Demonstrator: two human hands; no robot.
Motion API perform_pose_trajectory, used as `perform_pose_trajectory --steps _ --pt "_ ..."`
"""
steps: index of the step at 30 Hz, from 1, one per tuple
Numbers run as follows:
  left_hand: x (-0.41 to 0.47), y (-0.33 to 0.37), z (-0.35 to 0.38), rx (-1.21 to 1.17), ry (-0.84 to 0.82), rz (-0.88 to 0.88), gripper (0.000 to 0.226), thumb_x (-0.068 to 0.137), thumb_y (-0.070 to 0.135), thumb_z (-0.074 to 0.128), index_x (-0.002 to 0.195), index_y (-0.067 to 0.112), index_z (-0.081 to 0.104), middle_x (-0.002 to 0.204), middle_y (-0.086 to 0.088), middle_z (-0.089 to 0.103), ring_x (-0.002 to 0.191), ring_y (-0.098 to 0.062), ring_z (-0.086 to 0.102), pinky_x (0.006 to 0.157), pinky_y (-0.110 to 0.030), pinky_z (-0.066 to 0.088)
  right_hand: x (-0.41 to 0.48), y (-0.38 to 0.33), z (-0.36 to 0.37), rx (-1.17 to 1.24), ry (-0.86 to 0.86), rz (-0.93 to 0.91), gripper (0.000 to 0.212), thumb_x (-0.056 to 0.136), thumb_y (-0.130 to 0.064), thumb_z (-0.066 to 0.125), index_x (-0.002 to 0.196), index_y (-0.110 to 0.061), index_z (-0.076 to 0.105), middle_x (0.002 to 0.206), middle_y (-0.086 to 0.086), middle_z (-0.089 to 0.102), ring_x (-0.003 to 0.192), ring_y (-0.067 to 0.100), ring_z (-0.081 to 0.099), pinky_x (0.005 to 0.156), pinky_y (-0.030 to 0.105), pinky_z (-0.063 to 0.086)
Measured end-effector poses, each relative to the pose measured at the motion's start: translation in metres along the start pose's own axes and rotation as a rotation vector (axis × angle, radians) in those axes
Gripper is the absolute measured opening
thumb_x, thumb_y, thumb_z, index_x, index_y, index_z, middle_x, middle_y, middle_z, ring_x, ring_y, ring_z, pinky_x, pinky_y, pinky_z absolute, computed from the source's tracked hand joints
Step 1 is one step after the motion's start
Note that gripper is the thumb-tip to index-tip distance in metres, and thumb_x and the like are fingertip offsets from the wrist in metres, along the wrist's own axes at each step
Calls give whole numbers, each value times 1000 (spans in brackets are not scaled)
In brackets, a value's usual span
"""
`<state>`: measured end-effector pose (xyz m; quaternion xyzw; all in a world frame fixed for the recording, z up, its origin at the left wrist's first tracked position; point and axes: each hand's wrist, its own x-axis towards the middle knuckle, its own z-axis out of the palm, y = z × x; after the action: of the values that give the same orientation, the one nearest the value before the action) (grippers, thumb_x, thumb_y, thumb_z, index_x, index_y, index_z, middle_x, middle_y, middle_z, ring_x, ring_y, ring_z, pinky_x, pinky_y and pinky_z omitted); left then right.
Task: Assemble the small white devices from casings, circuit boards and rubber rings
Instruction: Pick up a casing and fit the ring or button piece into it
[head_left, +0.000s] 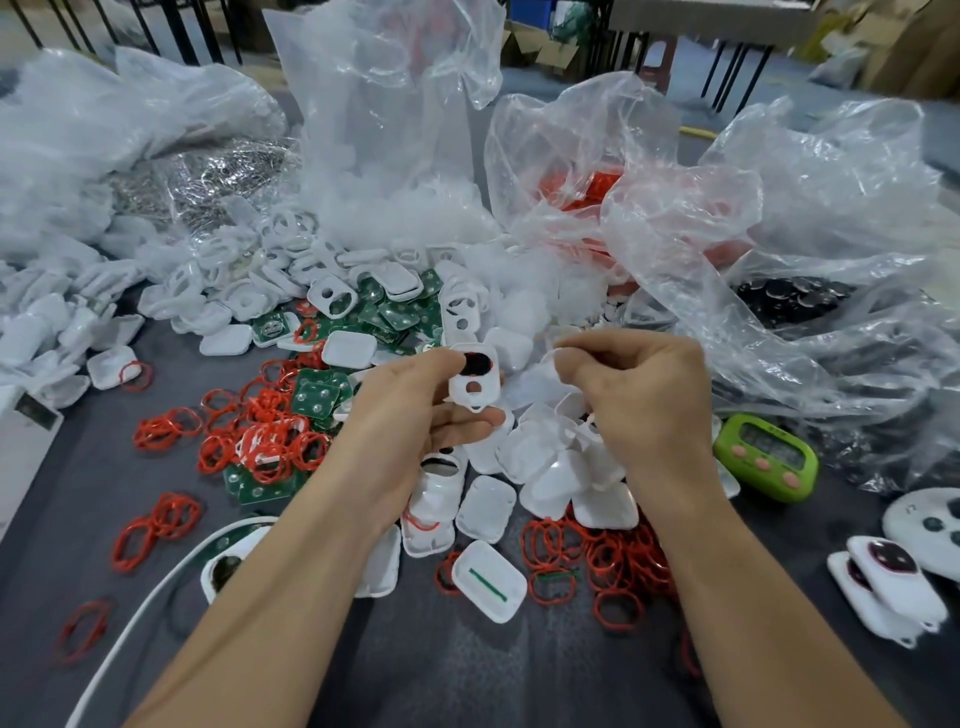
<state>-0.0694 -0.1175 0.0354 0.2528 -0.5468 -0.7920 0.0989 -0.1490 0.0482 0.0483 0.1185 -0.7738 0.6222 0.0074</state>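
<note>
My left hand (415, 415) holds up a white casing (475, 382) with a dark round window and a smaller hole below it, thumb on its left edge. Just to its right, my right hand (639, 400) has its fingers curled and pinches a small pale piece (553, 358) at the fingertips; what the piece is cannot be told. Beneath both hands lies a heap of white casings (540, 467). Green circuit boards (317, 389) and red rubber rings (260, 436) are scattered to the left. More red rings (597, 561) lie near my right forearm.
Crumpled clear plastic bags (753, 234) hold parts along the back and right. A green digital timer (766, 457) sits at right, with finished white devices (888, 587) beyond it. A white cable (156, 587) runs across the grey cloth table (493, 665) at lower left.
</note>
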Motion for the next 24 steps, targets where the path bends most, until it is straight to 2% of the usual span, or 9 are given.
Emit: perform_pose_trajectory --steps 3,6,7,10,13,16,18,21,24 --pt "-2 0 2 52 -34 37 29 98 19 59 82 18 84 87 -12 78 79 -35 78 62 -29 62 -5 -2 -5 96 -21 30 26 80 -8 83 76 -34 83 68 -5 77 55 10 69 55 23 52" --pt "-5 0 5 123 -43 64 33 101 17 58 80 21 84 74 -2 76 75 -32 78 56 -26 59 -11 -5 -2 201 -160 71 24 82 -1 79 73 -23 82 65 7 74 49 15 62 51 22 49" --pt "-6 0 5 146 -45 68 32 101 18 58 82 22 84 76 -2 76 75 -32 78 59 -29 60 -12 -6 0 238 -206 82 24 84 0 76 72 -20 82 66 9 74 51 16 65 51 22 50" --pt "-7 -1 6 212 -57 78 27 101 23 58 92 23 83 84 -3 79 78 -31 78 82 -43 59 -14 -9 2 354 -269 116 26 88 1 71 72 -15 82 72 14 76 59 20 72 55 23 55" --pt "-6 -1 6 207 -59 91 26 101 22 58 95 19 83 87 -5 79 78 -32 78 81 -45 62 -14 -10 2 436 -281 144 21 88 -3 75 73 -15 83 73 15 76 65 21 74 59 23 58" --pt "-6 -2 6 248 -81 80 27 97 34 55 98 25 81 95 -12 80 85 -33 78 103 -63 49 -11 -8 1 409 -261 155 19 88 5 74 82 -12 81 75 14 77 65 20 75 59 23 58" --pt "-5 -3 4 256 -102 64 30 92 40 53 99 28 80 97 -12 80 89 -33 78 108 -68 42 -10 -5 0 355 -228 140 16 87 5 75 88 -11 78 74 13 77 63 21 74 58 23 58" --pt "-3 -3 3 217 -118 68 30 92 36 52 99 29 81 101 -10 80 95 -32 77 99 -57 54 -9 -3 -2 258 -196 76 17 81 2 81 78 -14 78 70 11 76 59 22 74 55 22 55" --pt "-2 -5 2 221 -136 71 31 103 28 50 102 26 81 103 -9 80 96 -32 77 100 -55 53 -8 -2 -1 183 -214 1 23 79 2 82 76 -20 82 67 5 76 54 18 70 54 20 51"
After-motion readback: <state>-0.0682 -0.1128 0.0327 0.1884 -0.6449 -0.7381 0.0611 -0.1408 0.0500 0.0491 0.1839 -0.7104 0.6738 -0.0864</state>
